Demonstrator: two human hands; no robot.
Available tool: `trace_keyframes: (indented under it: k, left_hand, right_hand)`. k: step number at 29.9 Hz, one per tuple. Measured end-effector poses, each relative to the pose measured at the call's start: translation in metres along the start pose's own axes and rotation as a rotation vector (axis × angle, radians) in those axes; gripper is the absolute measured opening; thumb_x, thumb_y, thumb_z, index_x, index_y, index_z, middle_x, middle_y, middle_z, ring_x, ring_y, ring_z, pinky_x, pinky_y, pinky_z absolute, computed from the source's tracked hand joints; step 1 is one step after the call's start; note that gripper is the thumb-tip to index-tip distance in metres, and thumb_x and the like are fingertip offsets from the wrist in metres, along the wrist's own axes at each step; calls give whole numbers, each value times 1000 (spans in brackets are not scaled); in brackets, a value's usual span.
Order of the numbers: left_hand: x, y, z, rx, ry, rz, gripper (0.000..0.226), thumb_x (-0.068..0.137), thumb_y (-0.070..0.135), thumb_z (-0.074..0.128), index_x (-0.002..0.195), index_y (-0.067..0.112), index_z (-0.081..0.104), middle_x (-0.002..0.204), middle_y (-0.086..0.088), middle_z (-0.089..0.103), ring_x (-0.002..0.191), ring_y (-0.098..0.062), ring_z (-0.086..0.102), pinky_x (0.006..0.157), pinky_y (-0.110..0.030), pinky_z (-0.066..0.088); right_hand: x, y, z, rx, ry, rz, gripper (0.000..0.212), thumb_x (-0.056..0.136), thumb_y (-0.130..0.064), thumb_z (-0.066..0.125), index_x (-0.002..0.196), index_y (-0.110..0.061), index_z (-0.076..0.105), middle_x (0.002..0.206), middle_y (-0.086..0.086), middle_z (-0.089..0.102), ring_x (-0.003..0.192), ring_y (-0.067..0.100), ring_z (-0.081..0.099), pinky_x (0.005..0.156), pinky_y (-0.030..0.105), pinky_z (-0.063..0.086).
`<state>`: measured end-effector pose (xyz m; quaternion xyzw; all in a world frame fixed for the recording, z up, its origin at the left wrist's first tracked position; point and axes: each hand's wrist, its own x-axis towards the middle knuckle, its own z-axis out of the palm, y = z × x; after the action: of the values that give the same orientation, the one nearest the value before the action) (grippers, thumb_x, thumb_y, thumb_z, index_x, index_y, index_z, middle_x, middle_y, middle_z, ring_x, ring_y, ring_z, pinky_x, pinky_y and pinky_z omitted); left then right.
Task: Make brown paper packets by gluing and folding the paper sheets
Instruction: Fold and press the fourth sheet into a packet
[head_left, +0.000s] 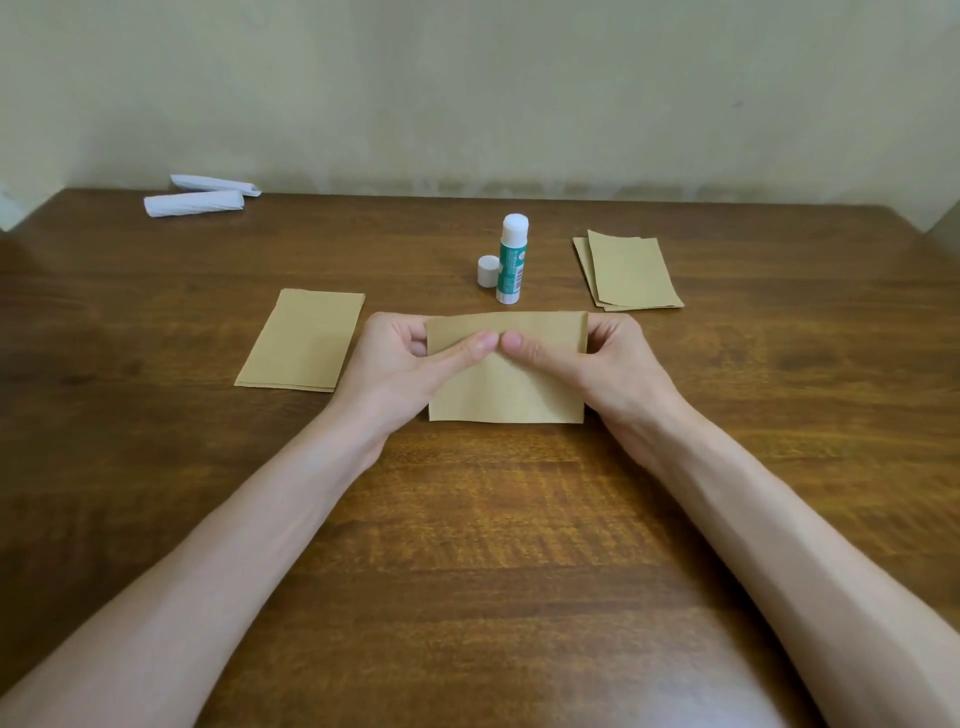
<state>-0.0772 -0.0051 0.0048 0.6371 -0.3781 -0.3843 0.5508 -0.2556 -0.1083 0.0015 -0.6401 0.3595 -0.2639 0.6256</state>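
A brown sheet (506, 384) lies mid-table (493, 519), its far edge lifted. The left hand (410, 364) and right hand (597, 364) each pinch that edge — thumbs on top, meeting at the middle, fingers behind. The paper looks thin, light and limp. It likely creases easily, so a hold close to the fold line should suit best. An uncapped glue stick (511, 260) stands just beyond.

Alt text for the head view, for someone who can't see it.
The left hand and right hand pinch the far edge of a brown paper sheet on a wooden table, thumbs nearly meeting. Behind stand an uncapped glue stick and its cap; brown paper stacks lie left and right.
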Motion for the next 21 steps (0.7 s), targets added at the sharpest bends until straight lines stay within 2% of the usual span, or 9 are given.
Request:
trace_keyframes:
  k: [5,9,11,15,17,21]
  left_hand:
    - [-1,0,0,15,-30,-1,21,84,30,83,98,14,81,96,-1,81,96,-13,77,93,-42,60]
    - [1,-2,-1,53,-17,44,19,85,34,82,96,19,84,98,-3,81,106,-26,74,104,-56,52]
    - [2,-2,-3,55,-10,39,19,84,36,83,95,20,84,97,-2,81,105,-26,74,104,-56,52]
    - [3,-1,-2,24,-7,-11,18,88,33,79,103,23,80,97,3,81,98,-12,76,93,-41,60]
    - [3,-1,-1,-14,7,-4,16,92,29,75,106,22,79,97,2,81,96,-11,77,85,-32,60]
    - [3,-2,-2,-8,2,7,17,94,26,74,107,18,80,97,-1,81,95,-14,77,84,-28,61]
  right_hand:
    - [0,-2,-1,-12,7,-25,29,85,-26,88,104,-5,81,103,6,82,101,23,78,95,46,60]
    - [-1,0,2,-2,2,-16,29,83,-29,88,104,-9,83,104,3,82,101,21,78,91,40,61]
    - [0,1,3,-1,23,-8,27,84,-30,88,102,-10,83,102,2,82,100,19,78,88,37,61]
    - [0,-2,0,4,78,-5,25,82,-28,89,93,-6,82,92,1,82,86,13,79,68,22,57]
    - [0,-2,0,12,92,-2,27,81,-28,90,94,-6,82,92,2,82,86,15,79,69,24,59]
    - [0,-1,1,45,81,21,24,81,-27,90,96,-10,83,95,2,83,90,16,80,73,24,60]
